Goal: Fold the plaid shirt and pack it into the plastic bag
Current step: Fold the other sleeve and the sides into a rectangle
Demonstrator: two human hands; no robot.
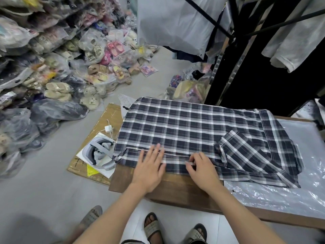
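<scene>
A dark navy and white plaid shirt [184, 127] lies spread flat on a brown wooden table [175, 187], one short sleeve folded inward at the right. My left hand [149, 166] rests flat, fingers apart, on the shirt's near folded edge. My right hand [200, 166] sits beside it, its fingertips pinching that same near edge. A clear plastic bag [281, 189] lies flat on the table at the right, partly under the shirt.
Piles of bagged sandals and shoes [61, 67] fill the floor at the left. Flat cardboard [98, 131] with a white boxed headset [98, 154] lies beside the table. A black clothes rack [255, 59] with hanging garments stands behind. My sandalled feet [174, 229] are below.
</scene>
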